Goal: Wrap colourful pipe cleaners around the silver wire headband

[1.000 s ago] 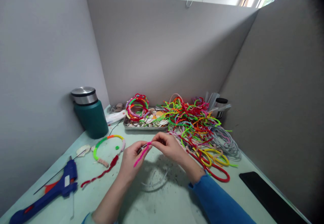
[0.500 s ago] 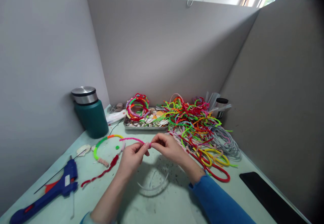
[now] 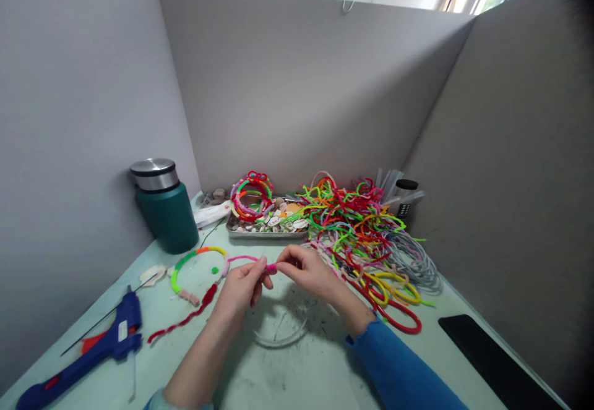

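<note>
Both hands meet over the middle of the pale green table (image 3: 301, 379). My left hand (image 3: 241, 289) pinches a pink pipe cleaner (image 3: 248, 259), whose free end runs off to the left. My right hand (image 3: 309, 271) pinches the same pipe cleaner at its wound right end. A clear thin headband (image 3: 281, 339) hangs below the hands, its arc over the table; which fingers hold it I cannot tell. A headband wrapped in green, orange and yellow (image 3: 195, 260) lies to the left, with a red twisted pipe cleaner (image 3: 185, 318) beside it.
A blue glue gun (image 3: 88, 351) lies at the front left. A green flask (image 3: 164, 206) stands by the left wall. A metal tray (image 3: 266, 230) of shells and wrapped headbands sits at the back. A heap of coloured pipe cleaners (image 3: 357, 221) fills the right. A black phone (image 3: 492, 360) lies front right.
The pink pipe cleaner's free end has swung from pointing down-left to lying level to the left. Both hands have stayed almost in place, fingers turning slightly.
</note>
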`<state>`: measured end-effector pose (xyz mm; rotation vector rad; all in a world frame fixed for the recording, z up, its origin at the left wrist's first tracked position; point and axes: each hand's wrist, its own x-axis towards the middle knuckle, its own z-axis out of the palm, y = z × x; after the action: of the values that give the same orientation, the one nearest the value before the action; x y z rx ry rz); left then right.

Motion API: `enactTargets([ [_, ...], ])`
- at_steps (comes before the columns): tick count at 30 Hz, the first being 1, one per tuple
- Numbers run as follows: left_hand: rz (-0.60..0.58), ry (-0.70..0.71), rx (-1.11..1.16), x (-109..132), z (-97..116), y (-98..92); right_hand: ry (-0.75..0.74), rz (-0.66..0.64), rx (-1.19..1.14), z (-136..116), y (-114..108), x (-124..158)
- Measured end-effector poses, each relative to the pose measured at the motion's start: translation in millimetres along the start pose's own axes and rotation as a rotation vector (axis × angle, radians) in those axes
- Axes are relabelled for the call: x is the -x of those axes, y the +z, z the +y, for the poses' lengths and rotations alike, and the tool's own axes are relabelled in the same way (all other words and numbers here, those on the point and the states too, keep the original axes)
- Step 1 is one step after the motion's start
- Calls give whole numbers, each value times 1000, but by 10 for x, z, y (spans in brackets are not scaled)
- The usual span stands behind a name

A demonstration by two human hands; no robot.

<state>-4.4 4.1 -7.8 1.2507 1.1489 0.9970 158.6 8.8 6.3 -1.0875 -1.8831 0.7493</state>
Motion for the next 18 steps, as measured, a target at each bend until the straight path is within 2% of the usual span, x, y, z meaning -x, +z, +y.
enactTargets([
  [3, 95, 57, -123, -17, -48, -1, 53, 48, 18, 58, 15, -17],
  [8, 268, 284, -329, 0, -47, 15, 139, 99, 26, 126, 20, -46],
  [14, 294, 591, -527, 33, -41, 34, 139, 116, 29, 120, 9, -51],
  [18, 295, 664, -614, 17, -71, 23, 130, 105, 10, 110, 9, -50],
])
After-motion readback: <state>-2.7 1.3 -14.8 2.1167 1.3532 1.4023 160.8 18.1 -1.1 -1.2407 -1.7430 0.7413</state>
